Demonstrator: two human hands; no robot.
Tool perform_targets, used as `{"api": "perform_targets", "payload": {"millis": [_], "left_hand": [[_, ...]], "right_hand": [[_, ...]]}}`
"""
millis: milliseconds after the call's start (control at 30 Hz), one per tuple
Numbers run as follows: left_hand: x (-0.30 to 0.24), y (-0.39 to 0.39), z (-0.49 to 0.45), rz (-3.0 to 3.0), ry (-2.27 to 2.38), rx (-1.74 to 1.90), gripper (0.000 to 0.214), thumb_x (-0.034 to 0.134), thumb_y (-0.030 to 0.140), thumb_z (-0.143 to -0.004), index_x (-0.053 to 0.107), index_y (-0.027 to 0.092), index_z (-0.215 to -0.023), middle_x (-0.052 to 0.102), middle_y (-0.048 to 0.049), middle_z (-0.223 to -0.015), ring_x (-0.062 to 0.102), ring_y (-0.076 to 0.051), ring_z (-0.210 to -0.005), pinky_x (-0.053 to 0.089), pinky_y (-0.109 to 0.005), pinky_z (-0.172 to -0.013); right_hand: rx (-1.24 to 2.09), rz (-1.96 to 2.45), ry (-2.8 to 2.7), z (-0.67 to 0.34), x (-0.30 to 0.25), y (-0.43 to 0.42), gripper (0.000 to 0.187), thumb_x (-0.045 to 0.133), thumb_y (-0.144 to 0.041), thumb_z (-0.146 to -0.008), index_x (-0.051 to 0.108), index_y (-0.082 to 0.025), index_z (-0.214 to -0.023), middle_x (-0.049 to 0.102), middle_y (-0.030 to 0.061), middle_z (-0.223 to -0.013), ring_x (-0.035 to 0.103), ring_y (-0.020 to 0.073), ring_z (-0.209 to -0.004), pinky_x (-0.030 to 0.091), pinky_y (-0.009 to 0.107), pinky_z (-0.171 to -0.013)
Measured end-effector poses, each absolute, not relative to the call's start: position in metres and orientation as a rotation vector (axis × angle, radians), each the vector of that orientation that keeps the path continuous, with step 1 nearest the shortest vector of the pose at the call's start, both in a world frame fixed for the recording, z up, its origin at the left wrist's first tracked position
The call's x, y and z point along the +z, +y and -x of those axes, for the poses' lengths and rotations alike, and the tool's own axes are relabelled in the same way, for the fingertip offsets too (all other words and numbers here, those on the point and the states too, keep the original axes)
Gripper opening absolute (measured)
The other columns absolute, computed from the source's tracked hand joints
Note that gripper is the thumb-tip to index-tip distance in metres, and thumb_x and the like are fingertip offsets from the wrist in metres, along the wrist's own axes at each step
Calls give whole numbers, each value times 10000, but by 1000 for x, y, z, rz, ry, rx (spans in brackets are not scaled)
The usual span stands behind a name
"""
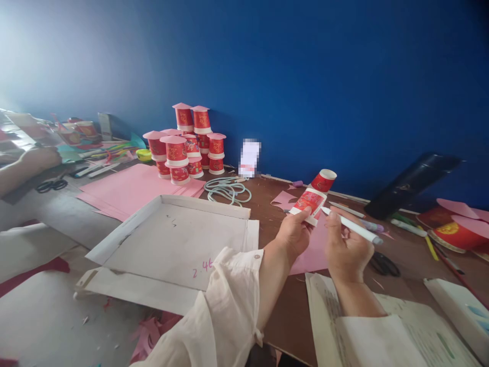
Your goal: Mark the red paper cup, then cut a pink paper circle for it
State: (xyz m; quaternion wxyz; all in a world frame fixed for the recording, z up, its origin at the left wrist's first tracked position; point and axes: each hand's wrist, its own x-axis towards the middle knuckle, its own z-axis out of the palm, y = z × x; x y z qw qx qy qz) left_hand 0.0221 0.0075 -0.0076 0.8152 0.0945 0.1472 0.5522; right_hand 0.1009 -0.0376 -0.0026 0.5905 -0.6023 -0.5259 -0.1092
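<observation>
Gripping a red paper cup stack (314,198), left hand (294,234) sits beside the cardboard tray (179,239). Farther out, right hand (346,250) clamps a white pen (353,227).

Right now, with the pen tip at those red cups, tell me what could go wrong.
1. The left hand pinches the red cups at their near end only, in mid-air. Pressure from the pen in the right hand could turn or dent them and skew the mark.
2. The scissors lie close beside the right hand, so a lowered wrist might knock them.
</observation>
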Motion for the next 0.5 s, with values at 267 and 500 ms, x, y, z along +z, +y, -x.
{"api": "perform_targets", "payload": {"millis": [267,500], "left_hand": [[-5,7,-21,-197,347,1155,132,702,113,-762,697,131,-894,711,-85,-939,675,-170,-910,470,-279,-972],[-6,7,-21,-207,351,1152,147,720,121,-743,687,150,-883,714,-82,-968,675,-183,-958,464,-281,-977]], "right_hand": [[-294,1421,-1235,-101,-3,-37,372,551,-453,-931,769,-159,-1000,778,128,-936,732,276,-881,557,402,-828],[-311,1427,-1247,-102,-5,-35,335,556,-412,-927,773,-167,-996,786,122,-965,739,285,-921,562,408,-840]]}}
